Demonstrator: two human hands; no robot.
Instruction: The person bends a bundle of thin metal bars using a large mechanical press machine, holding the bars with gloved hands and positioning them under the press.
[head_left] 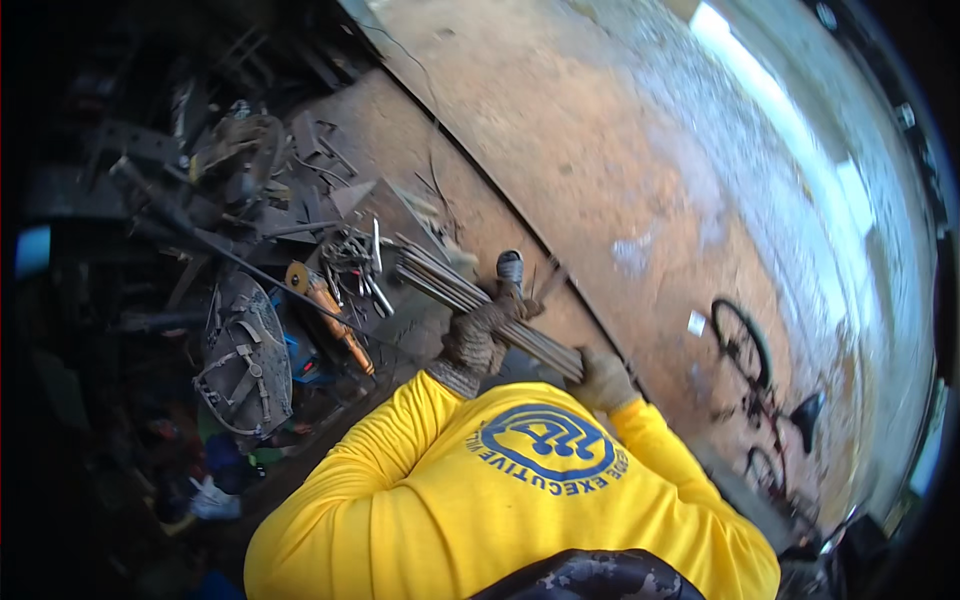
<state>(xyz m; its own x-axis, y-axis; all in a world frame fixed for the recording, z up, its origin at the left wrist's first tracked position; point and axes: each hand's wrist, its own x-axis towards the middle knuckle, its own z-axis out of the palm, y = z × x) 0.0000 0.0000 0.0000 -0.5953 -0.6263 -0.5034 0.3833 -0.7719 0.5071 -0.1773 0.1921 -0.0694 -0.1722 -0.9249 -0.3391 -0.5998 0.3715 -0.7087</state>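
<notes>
A bundle of several thin grey metal bars [440, 278] slants across in front of my body, from upper left to lower right. My left hand [474, 342], in a dirty brown work glove, is wrapped around the bundle near its middle. At the lower right end of the bars my right hand [605, 380], in a paler grey glove, is closed around them; its fingertips are partly hidden. Beyond my left hand a dark shoe [510, 267] shows on the ground.
On the left, a cluttered bench holds an orange angle grinder [322, 308], a dark welding mask [247, 355] with straps, cables [350, 255] and scrap metal [240, 165]. A long dark rail [480, 172] crosses the brown ground [600, 150]. A bicycle [765, 405] lies at the right.
</notes>
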